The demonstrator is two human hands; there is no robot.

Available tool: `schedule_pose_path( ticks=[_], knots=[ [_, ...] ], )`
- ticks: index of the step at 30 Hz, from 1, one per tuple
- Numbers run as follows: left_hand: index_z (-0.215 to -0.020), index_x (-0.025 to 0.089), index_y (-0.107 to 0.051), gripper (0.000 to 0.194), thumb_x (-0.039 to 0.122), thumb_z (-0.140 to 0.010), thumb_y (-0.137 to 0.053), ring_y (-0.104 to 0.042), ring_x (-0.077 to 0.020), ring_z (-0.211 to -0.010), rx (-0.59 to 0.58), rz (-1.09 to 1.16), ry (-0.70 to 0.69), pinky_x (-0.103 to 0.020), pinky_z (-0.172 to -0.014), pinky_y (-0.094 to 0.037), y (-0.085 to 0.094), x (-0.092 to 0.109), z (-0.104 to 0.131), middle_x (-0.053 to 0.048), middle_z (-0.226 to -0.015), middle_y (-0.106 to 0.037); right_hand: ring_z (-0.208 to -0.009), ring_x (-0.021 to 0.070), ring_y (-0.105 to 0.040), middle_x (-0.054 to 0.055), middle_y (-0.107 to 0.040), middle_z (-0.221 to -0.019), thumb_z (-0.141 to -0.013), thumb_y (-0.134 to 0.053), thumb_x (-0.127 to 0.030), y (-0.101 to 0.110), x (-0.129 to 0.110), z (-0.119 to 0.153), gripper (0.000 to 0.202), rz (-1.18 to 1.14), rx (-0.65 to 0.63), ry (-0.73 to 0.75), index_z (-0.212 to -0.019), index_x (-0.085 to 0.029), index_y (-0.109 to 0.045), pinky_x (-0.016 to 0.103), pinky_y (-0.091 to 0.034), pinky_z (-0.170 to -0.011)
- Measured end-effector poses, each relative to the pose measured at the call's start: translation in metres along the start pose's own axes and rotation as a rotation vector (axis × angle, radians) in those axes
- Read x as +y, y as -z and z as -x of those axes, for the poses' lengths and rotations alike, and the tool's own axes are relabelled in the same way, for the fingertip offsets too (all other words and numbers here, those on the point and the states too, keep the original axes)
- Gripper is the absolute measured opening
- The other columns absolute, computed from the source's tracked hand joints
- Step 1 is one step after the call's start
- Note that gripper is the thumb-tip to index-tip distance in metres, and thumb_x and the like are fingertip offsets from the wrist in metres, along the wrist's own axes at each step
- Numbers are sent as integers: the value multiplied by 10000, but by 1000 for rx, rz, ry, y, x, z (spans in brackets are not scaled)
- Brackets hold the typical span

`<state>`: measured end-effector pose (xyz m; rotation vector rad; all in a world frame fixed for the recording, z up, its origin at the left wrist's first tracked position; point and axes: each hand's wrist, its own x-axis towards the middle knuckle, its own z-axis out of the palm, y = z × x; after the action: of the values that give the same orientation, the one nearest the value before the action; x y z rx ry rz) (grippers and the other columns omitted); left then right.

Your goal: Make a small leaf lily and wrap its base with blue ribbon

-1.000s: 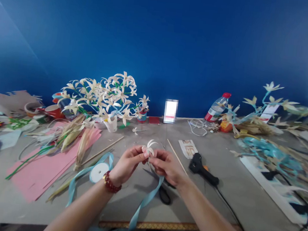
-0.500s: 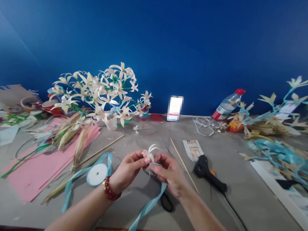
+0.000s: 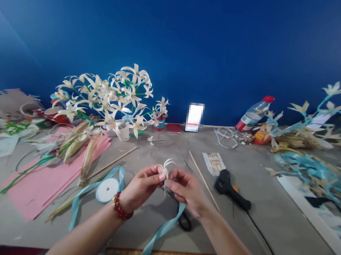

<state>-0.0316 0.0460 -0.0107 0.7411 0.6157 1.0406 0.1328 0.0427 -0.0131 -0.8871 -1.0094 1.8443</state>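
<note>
Between thumb and fingers, my left hand (image 3: 144,185) pinches a small white flower (image 3: 165,170) whose thin petals point up. Right beside it, my right hand (image 3: 186,189) is closed on the end of a light blue ribbon (image 3: 162,231) at the flower's base. The ribbon hangs from my right hand to the table's front edge. A few thin pale strands stick out below the flower. The ribbon spool (image 3: 107,189) lies left of my left wrist, with more blue ribbon around it.
Black scissors (image 3: 184,221) lie beneath my right hand. A wooden stick (image 3: 204,180) and a black glue gun (image 3: 232,191) are to the right, beside a white power strip (image 3: 313,219). Pink paper (image 3: 34,186) lies left. White flowers (image 3: 124,98) and a bottle (image 3: 252,114) stand behind.
The view has shifted slightly. Both hands keep their hold at nearly the same spot, and the ribbon end at the flower's base has turned a little downward.
</note>
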Motion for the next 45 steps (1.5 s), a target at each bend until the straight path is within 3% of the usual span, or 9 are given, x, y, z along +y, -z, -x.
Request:
schedule_pose_path(
  ticks=[6,10,13,16,20,33,39,45],
  knots=[
    [-705,136,-701,205,256,-664,-861,-494,-116,-687,17,65,9,-235,-690,-375,0,-1,1,-5,-711,-578,-404,6,-170,-104,-392,-531,-615,-884,-401,0,3,-2,384,-8,-19,-20,-694,-170,-588,189,-79,-380],
    [-715,139,-698,218,278,-670,-860,-460,-99,-642,33,73,6,-223,-643,-363,-3,-4,1,8,-696,-548,-411,19,-183,-99,-385,-528,-651,-852,-420,0,6,-3,371,36,-4,55,-677,-179,-572,195,-115,-390],
    [-780,151,-710,198,279,-704,-840,-490,-112,-696,47,12,-78,-233,-693,-384,-6,-7,1,-3,-761,-583,-455,62,-321,-60,-461,-550,-718,-791,-433,1,3,-1,307,198,86,187,-695,-185,-612,206,-253,-428],
    [-830,166,-706,221,287,-705,-843,-530,-140,-764,86,-99,-141,-259,-755,-407,-6,-9,1,-9,-793,-616,-630,144,-515,-2,-601,-659,-763,-736,-360,1,1,0,187,445,169,348,-709,-198,-658,262,-423,-606],
    [-722,164,-667,227,292,-687,-851,-518,-140,-736,191,-215,-211,-259,-731,-411,-5,-10,1,5,-744,-611,-708,183,-568,10,-645,-709,-789,-694,-299,2,4,0,121,612,215,442,-712,-214,-653,296,-452,-699],
    [-653,157,-635,230,282,-705,-821,-434,-109,-634,225,-213,-120,-245,-640,-363,-3,-3,4,18,-674,-552,-634,129,-535,-16,-605,-690,-688,-829,-419,-2,-1,1,327,265,131,213,-746,-195,-598,241,-424,-575],
    [-661,153,-653,205,271,-728,-806,-439,-115,-637,128,-116,-108,-249,-634,-356,-3,-1,4,8,-669,-547,-437,34,-238,-76,-474,-568,-694,-827,-459,1,-1,1,375,107,27,37,-779,-188,-582,188,-142,-392],
    [-718,138,-691,150,243,-746,-794,-434,-109,-643,40,-70,-45,-248,-622,-334,-3,1,5,-13,-725,-566,-408,13,-193,-88,-422,-538,-686,-838,-446,1,-1,0,370,76,-22,3,-726,-168,-597,190,-87,-373]
  ],
)
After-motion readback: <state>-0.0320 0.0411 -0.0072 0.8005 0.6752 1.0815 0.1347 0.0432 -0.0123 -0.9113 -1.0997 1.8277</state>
